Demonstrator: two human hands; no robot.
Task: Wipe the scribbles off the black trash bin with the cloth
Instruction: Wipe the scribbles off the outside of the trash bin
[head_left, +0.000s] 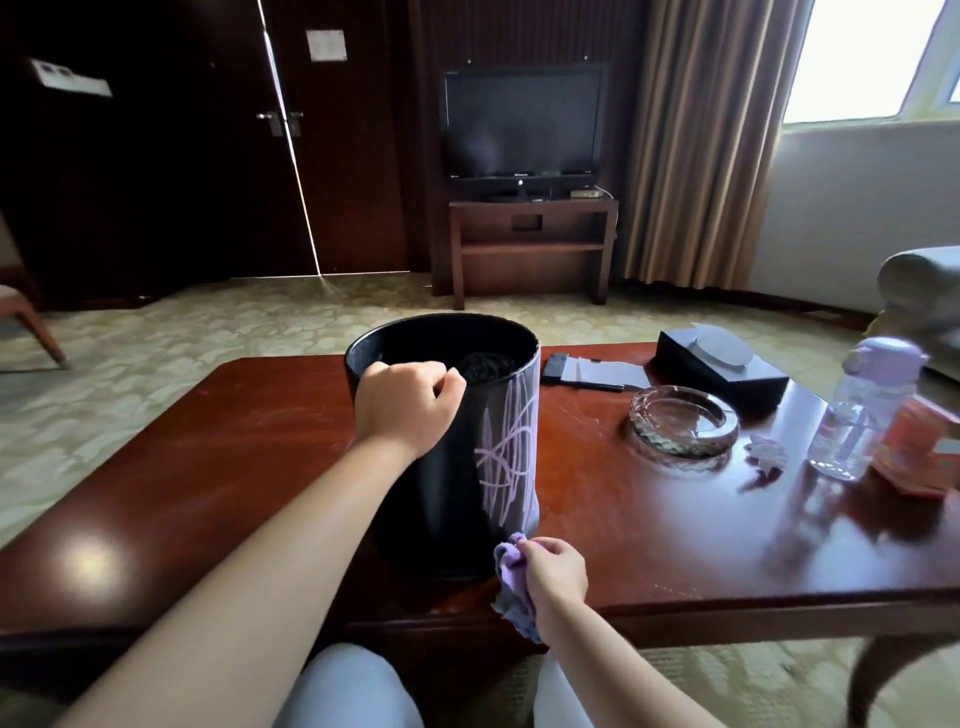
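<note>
A black trash bin (452, 467) stands upright on the dark red wooden table (208, 457), near its front edge. Pale purple scribbles (506, 452) run down the bin's right side. My left hand (408, 402) grips the bin's near rim with curled fingers. My right hand (553, 577) holds a bunched purple cloth (511, 564) low at the bin's right base; the cloth's top sits just under the scribbles.
Right of the bin lie a glass ashtray (683, 423), a black tissue box (722, 369), a notepad with a pen (597, 374), a clear bottle with a purple cap (860, 410) and an orange packet (919, 452). My knees are under the table's front edge.
</note>
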